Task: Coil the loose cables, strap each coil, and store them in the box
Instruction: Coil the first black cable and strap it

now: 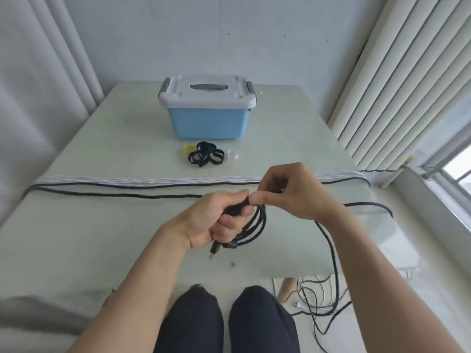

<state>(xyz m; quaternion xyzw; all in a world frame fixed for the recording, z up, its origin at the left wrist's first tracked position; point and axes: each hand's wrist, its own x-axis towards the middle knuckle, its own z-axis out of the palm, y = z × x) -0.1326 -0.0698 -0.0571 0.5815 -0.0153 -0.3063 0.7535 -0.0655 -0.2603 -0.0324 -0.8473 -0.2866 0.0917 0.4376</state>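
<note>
Knees at bottom; my left hand (219, 220) grips the black cable coil (252, 225), right hand (288, 192) pinches the next strand, slack trailing off right toward the floor.

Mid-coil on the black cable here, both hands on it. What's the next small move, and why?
Probably draw in another loop with the right hand and lay it into the coil that the left hand grips. Much of the black cable lies uncoiled across the table, so the straps and the closed box can wait.
</note>
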